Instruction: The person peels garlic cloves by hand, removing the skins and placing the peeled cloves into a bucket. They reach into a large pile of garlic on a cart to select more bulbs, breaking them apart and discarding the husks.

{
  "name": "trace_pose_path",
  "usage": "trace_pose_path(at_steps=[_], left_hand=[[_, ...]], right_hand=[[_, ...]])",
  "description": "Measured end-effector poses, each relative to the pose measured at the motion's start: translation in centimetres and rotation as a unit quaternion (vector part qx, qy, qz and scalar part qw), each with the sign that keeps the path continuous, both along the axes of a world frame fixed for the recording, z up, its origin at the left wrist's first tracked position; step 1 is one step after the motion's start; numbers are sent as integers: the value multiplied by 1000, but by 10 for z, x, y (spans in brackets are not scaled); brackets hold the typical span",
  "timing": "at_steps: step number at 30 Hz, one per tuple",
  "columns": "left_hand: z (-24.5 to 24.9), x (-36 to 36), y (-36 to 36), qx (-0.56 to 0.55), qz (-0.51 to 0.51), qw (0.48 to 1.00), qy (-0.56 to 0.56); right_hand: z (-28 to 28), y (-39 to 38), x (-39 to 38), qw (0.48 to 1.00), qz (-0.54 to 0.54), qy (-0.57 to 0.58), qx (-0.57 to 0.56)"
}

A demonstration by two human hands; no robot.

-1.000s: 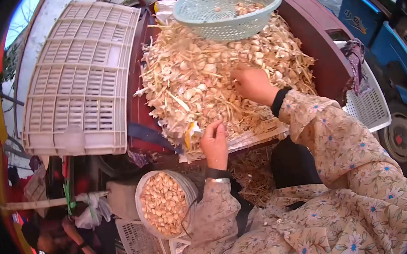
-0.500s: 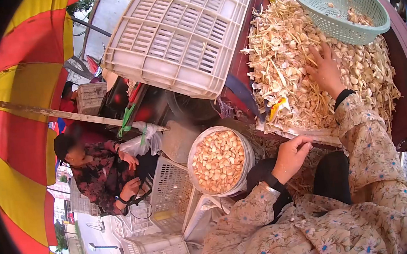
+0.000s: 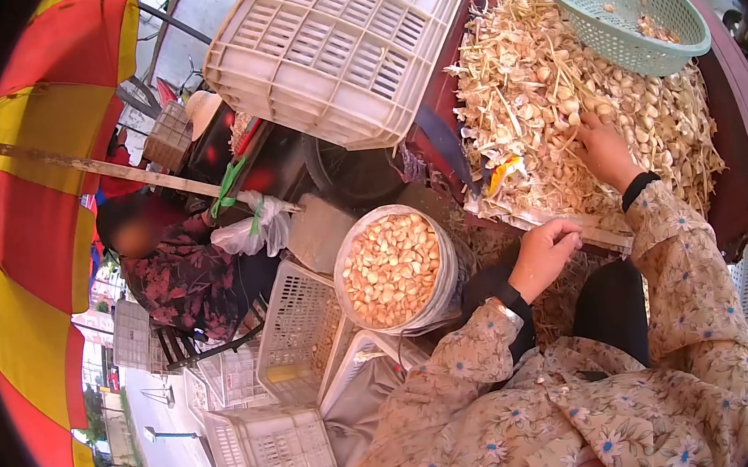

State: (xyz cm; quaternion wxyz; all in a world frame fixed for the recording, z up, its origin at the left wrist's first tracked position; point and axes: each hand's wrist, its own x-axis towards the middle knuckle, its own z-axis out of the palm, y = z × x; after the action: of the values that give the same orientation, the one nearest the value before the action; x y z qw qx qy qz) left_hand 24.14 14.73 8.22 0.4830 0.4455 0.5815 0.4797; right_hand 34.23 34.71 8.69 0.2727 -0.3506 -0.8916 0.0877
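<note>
A wide heap of garlic cloves (image 3: 653,135), mixed with dry skins and stalks, covers the red-edged table. My right hand (image 3: 608,152) reaches into the heap, its fingers bent together at a clove. Just off the table's near edge is my left hand (image 3: 543,258), above my lap, with curled fingers; whatever they may hold is hidden. To its left stands a white bucket (image 3: 339,277) filled with peeled-looking garlic cloves (image 3: 393,268). A pale green plastic colander (image 3: 593,28) rests on the far part of the heap, with a few bits of garlic inside.
A large white plastic crate (image 3: 329,49) stands left of the table. More crates (image 3: 279,459) are at the lower left, by a person in a dark flowered top (image 3: 180,279). A red and yellow canopy (image 3: 26,267) hangs at far left, with a wooden pole (image 3: 107,169) across it.
My right hand has drawn back slightly from the colander, and its spread fingers have bent inward. The fingers of my left hand have curled more. The view has shifted a little.
</note>
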Motion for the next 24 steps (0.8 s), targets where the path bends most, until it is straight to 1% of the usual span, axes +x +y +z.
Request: trace_pose_path(at_steps=[1,2,5,6,9,10,12,13,14,16,17,18,19,20,21,22,23,24], left_hand=[[0,1,3,-7,-3,1000,-25],[3,0,5,-15,-6,999,-46],[2,-7,10,-42,-12,995,-86],[2,-9,12,-50,-16,994,-98],[4,-19,18,-84,-9,991,-105],[4,-23,20,-79,2,990,-121],[0,-33,26,-70,25,985,-155],[-5,-40,29,-73,42,979,-188],[-10,-48,32,-58,65,967,-239],[-17,-52,37,-43,100,937,-332],[-19,-51,40,-37,125,921,-368],[-17,-46,43,-37,134,917,-373],[-21,-41,50,-31,126,919,-371],[-25,-35,56,-23,111,923,-368],[-22,-28,62,-37,99,927,-360],[-24,-21,66,-44,94,923,-371],[-28,-14,72,-43,96,920,-377],[-33,-7,76,-53,90,913,-393]], right_hand=[[-3,-1,1,1000,6,-2,-4],[-4,-1,2,999,6,18,38],[3,5,2,997,-10,56,-42],[6,7,4,997,0,67,-28],[1,15,4,994,10,82,-65],[3,14,6,992,12,75,-98],[-3,17,7,994,19,85,-72],[-5,17,10,994,22,88,-59],[-6,16,10,988,13,122,-99],[-15,20,15,971,10,212,-113],[-19,21,19,932,-8,247,-265],[-7,13,27,894,-9,269,-359],[2,7,30,853,-10,303,-426],[0,8,38,803,26,332,-494],[4,2,44,758,62,370,-534],[9,-5,49,749,79,368,-545],[12,-11,53,712,88,388,-579],[9,-11,55,700,98,383,-595]])
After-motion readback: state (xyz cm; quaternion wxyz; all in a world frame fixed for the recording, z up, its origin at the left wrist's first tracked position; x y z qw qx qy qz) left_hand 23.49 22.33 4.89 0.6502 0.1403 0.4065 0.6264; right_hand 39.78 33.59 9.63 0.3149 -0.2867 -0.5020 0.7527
